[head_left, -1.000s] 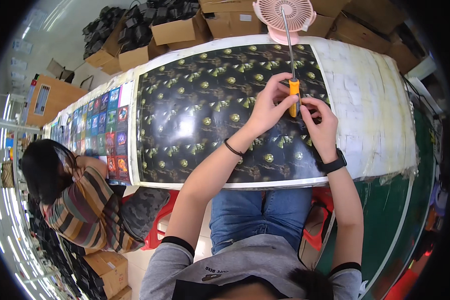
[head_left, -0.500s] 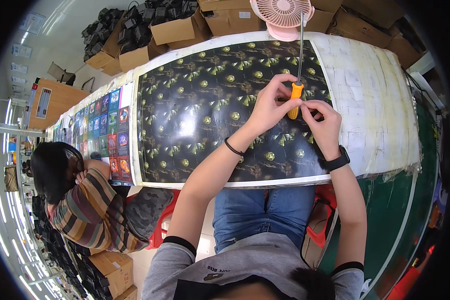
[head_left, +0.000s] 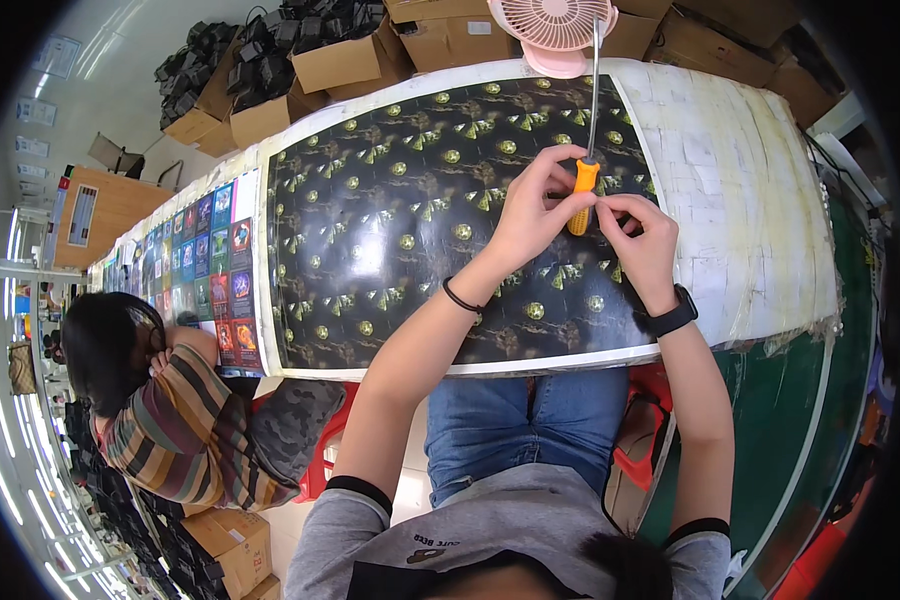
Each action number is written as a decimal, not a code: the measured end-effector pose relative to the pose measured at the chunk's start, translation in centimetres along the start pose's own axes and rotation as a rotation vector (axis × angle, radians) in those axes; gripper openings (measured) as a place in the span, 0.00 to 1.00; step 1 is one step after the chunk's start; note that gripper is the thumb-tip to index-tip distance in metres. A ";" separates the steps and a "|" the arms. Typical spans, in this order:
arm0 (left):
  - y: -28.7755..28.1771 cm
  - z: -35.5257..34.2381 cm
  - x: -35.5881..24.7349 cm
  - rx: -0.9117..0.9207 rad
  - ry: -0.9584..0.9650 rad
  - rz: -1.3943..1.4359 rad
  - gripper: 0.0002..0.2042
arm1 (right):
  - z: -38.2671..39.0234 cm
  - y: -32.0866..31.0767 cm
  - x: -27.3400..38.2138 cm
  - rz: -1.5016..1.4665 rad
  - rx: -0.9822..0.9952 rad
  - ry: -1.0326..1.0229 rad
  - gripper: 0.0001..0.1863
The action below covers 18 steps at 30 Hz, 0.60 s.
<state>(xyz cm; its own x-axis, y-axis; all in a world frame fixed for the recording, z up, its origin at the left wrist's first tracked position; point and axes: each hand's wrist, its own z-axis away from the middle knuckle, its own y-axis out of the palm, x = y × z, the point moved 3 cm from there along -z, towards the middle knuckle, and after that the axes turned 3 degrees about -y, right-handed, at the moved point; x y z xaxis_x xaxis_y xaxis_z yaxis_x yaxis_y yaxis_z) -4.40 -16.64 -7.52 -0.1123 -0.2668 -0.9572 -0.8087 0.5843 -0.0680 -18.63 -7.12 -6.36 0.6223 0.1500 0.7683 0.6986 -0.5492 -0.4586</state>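
Observation:
A screwdriver [head_left: 583,183] with an orange-yellow handle and a long metal shaft stands out above the table, its shaft pointing to the far side. My left hand [head_left: 540,205] is closed on the handle, with the thumb and fingers bent round it. Close beside it, my right hand [head_left: 642,235] has thumb and forefinger pinched together near the left thumb tip. Whatever lies in that pinch is too small or hidden to name. Beneath both hands is a glossy black mat [head_left: 370,210] with a green and gold pattern.
A pink fan [head_left: 550,30] stands at the far edge of the white-covered table [head_left: 750,210]. Cardboard boxes [head_left: 340,65] holding black devices sit beyond it. To my left, a seated person [head_left: 175,420] in a striped top leans at a section of table with colourful printed cards [head_left: 205,250].
The view has shifted slightly. Both hands keep nearly the same pose, and the screwdriver stays in my left hand with hardly any change in its tilt.

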 end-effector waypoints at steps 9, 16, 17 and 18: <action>-0.2 -0.1 0.5 0.038 -0.154 0.168 0.26 | -0.1 0.0 0.1 -0.025 0.018 -0.003 0.05; -0.2 -0.1 1.3 0.037 -0.228 0.288 0.25 | -0.2 0.1 -0.1 -0.089 0.024 0.037 0.05; -0.2 -0.2 1.3 0.037 -0.229 0.288 0.25 | -0.2 0.2 -0.1 -0.103 0.028 0.045 0.05; -0.2 -0.3 1.4 0.054 -0.246 0.323 0.25 | -0.2 0.1 -0.1 -0.103 0.029 0.045 0.05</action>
<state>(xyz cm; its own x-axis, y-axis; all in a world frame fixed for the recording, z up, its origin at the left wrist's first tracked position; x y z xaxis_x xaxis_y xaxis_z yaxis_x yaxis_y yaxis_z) -4.58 -17.30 -8.78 -0.2089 0.1250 -0.9699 -0.7221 0.6491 0.2392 -18.66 -7.39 -6.40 0.5306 0.1671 0.8310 0.7682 -0.5090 -0.3882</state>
